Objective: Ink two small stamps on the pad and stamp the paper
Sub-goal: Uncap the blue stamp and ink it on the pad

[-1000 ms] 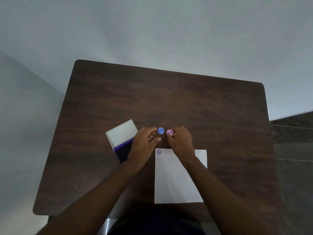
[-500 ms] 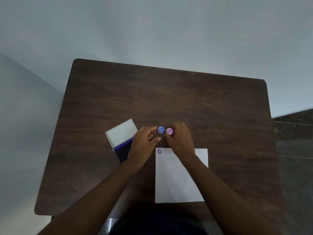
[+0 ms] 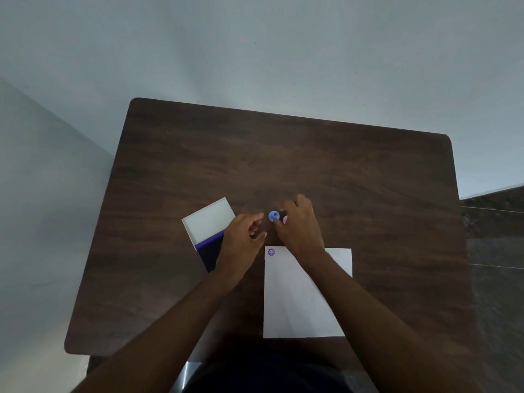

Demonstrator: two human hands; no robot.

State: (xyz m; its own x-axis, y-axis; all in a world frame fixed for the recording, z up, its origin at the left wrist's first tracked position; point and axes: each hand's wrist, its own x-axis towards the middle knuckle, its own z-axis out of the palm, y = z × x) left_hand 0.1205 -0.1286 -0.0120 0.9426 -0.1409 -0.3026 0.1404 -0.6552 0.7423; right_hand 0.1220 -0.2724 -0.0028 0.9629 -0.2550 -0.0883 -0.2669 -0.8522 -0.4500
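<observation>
A small blue stamp point(image 3: 273, 215) stands on the dark wooden table point(image 3: 283, 160), just beyond the white paper point(image 3: 297, 304). My right hand point(image 3: 302, 226) reaches over the paper's top edge, and its thumb and fingertip pinch the blue stamp. A pink stamp point(image 3: 285, 220) shows only as a sliver under that hand's fingers. My left hand point(image 3: 243, 236) hovers left of the blue stamp with loosely curled fingers, holding nothing. The paper carries one purple stamp mark point(image 3: 271, 252) in its top left corner. The ink pad point(image 3: 211, 255) lies partly under my left wrist.
The ink pad's white lid point(image 3: 208, 219) lies open to the left of my hands. Bare tabletop stretches beyond and to the right of the stamps. The table's near edge is close to my body.
My right hand let go of the pink stamp and shifted left onto the blue stamp. The pink stamp is now mostly covered by that hand. My left hand has barely moved.
</observation>
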